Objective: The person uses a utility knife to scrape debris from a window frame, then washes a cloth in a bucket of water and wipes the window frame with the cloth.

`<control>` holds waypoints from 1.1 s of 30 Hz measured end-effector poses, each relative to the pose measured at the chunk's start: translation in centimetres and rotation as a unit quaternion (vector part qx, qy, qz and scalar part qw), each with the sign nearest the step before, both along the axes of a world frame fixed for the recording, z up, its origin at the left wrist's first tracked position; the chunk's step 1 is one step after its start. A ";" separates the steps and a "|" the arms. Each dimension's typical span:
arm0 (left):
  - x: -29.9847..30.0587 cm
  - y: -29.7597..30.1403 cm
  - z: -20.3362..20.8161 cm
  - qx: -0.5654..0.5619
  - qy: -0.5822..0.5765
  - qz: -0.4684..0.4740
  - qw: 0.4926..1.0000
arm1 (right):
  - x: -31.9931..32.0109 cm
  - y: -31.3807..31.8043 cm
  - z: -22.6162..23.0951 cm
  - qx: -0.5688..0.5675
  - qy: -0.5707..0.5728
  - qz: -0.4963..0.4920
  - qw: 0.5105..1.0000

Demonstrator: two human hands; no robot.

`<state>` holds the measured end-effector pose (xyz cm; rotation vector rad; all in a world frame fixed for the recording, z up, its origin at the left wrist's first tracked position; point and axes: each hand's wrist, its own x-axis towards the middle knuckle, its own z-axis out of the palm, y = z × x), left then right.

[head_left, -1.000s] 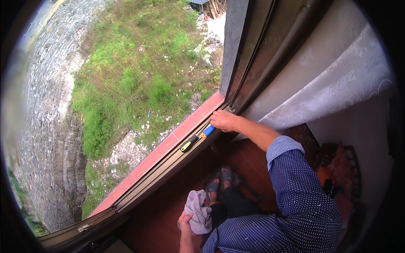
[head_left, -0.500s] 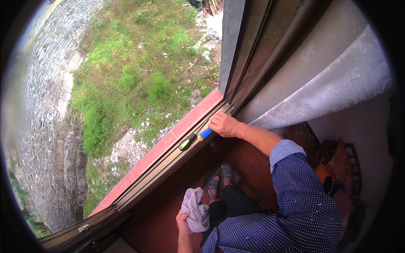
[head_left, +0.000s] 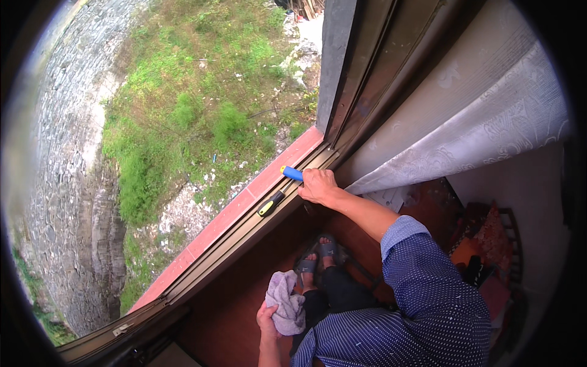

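Observation:
My right hand (head_left: pixel 319 185) is closed at the window track. It grips a tool with a blue handle (head_left: pixel 292 174) and a yellow end; the handle sticks out toward the red outer ledge, and the tool's other end is hidden by my fingers. Just below it, a screwdriver with a black and yellow-green handle (head_left: pixel 269 205) lies along the metal window track (head_left: pixel 244 226), its shaft pointing toward my right hand. Lower down, inside the room, my left hand (head_left: pixel 268 321) holds a crumpled lavender-grey cloth (head_left: pixel 285 304).
Beyond the red tiled ledge (head_left: pixel 208 235), the ground drops to a grassy slope (head_left: pixel 183 116) and a stone wall (head_left: pixel 67 153). A dark window frame (head_left: pixel 358 79) and a pale patterned curtain (head_left: pixel 465 128) stand to the right. My sandalled feet (head_left: pixel 318 254) are on a support above the red floor.
My right hand has shifted slightly left and down. The blue handle has swung upward, from along the track to pointing over the ledge. My left hand and the cloth have barely moved.

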<state>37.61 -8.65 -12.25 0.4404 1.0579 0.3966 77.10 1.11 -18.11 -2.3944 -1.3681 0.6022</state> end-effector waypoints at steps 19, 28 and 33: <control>-1.7 0.0 -2.1 0.009 0.005 0.014 1.000 | -2.3 1.5 -0.9 -0.014 -0.199 0.244 0.949; -1.7 0.6 -1.9 -0.008 -0.019 0.048 0.999 | -4.3 2.1 2.0 0.102 -0.237 0.244 0.935; -1.5 1.4 -1.2 0.001 0.009 0.040 0.999 | -4.5 2.7 1.1 0.175 -0.332 0.264 0.889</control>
